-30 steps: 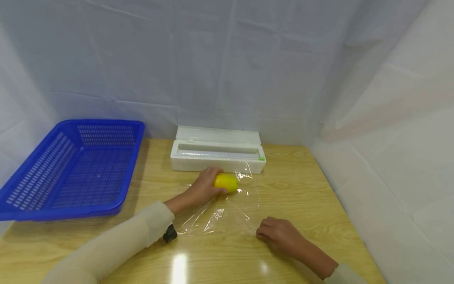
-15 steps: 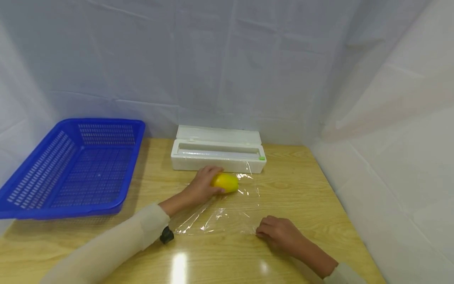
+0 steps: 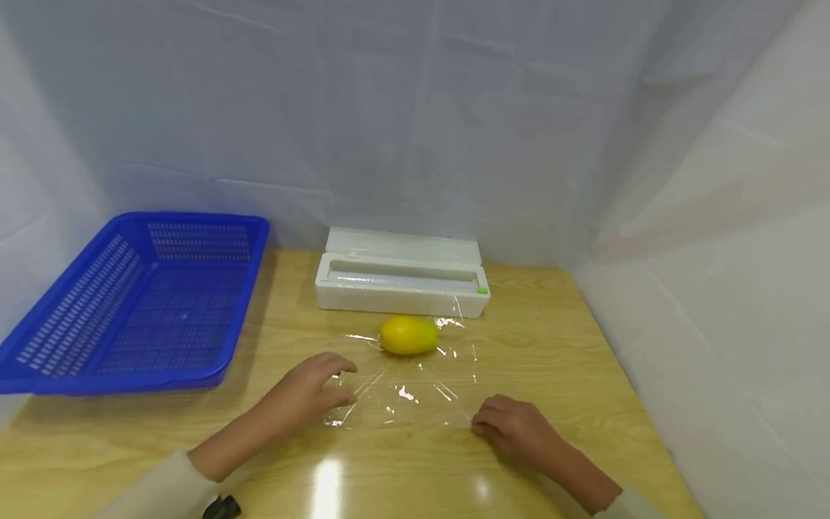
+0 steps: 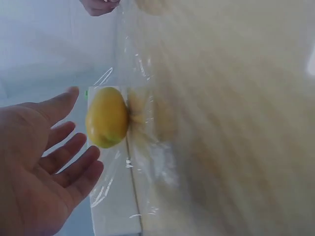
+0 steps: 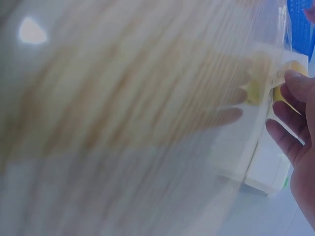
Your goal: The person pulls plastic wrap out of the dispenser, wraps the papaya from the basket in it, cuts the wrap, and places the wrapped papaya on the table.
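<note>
Left hand: your left hand (image 3: 310,389) is at the near left corner of the sheet, fingers spread and relaxed, holding nothing; the left wrist view shows the open palm (image 4: 34,182) apart from the fruit.
Right hand: your right hand (image 3: 515,427) rests at the near right corner of the plastic wrap (image 3: 408,382), fingers curled down onto its edge; you cannot tell whether they pinch the film.
Yellow fruit: the yellow fruit (image 3: 408,335) lies on the far edge of the wrap, just in front of the white dispenser box (image 3: 402,282).
Wrap: it lies flat on the wooden table (image 3: 551,346).
Basket: a blue basket (image 3: 130,303) sits at your left.
</note>
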Available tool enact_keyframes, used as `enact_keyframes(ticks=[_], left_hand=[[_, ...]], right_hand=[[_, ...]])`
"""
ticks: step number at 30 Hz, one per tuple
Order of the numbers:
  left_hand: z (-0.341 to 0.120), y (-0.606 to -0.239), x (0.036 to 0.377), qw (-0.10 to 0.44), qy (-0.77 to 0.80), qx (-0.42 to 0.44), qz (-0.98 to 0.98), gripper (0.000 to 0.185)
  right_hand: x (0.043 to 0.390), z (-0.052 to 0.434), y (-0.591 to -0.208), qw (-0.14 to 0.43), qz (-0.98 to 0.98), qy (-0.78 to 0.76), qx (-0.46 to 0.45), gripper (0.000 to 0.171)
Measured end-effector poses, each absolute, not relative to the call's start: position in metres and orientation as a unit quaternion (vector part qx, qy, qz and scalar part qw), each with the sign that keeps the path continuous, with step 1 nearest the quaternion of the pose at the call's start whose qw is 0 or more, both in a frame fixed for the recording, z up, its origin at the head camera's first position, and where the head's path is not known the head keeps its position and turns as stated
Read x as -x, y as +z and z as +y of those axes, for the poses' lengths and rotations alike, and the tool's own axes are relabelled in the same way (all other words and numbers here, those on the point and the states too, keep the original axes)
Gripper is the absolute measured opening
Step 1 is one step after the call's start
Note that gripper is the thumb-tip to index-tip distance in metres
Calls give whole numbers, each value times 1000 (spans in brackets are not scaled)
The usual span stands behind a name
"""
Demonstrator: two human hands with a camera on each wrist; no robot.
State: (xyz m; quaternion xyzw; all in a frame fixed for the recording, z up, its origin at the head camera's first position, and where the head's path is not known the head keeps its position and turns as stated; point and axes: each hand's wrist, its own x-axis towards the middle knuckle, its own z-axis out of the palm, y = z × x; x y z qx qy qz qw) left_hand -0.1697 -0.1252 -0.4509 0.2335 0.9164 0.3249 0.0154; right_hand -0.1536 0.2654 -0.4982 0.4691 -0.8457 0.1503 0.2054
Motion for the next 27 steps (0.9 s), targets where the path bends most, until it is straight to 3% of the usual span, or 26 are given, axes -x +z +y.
enact_keyframes(ticks=[7, 17, 27], left_hand=[[-142, -470, 149, 41, 241, -269, 932, 48], [-157, -479, 150, 8, 215, -354, 910, 8], [-159, -482, 148, -30, 210, -353, 911, 5]], right_hand=[[152, 269, -498, 182, -864, 160, -442, 12], [156, 273, -500, 180, -862, 207, -426, 8], [160, 274, -495, 174, -861, 245, -409, 18]])
